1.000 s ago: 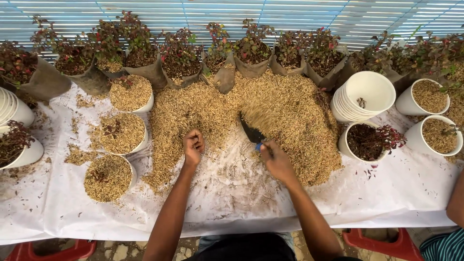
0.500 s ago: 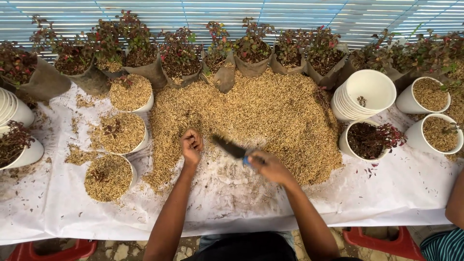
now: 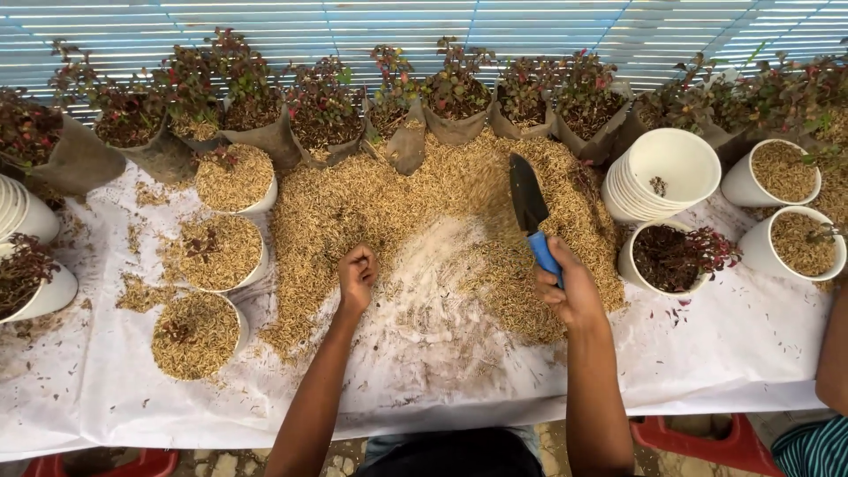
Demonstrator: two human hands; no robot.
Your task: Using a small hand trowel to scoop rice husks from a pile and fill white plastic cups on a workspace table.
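Gripping the blue handle of a black trowel [image 3: 530, 208], the right hand [image 3: 570, 287] is closed tight around it and has swung the blade up; half a second ago the trowel lay low and nearly flat across the husks, pointing left, and now it stands almost upright, tip toward the plants, with a blur of husks falling off its left side. The left hand [image 3: 358, 274] is curled into a loose fist, knuckles down on the husk pile [image 3: 371, 203]; whether it holds anything I cannot tell. It sits about where it did before.

The pile spreads over the white sheet [image 3: 707, 353] on the counter, and a bare, scraped patch shows between the two hands. Three husk-filled pots [image 3: 212, 252] stand at the left. A stack of empty white pots [image 3: 662, 172] rests to the right of the trowel, with a planted pot [image 3: 671, 256] just below it. Bagged plants [image 3: 455, 97] line the far edge.
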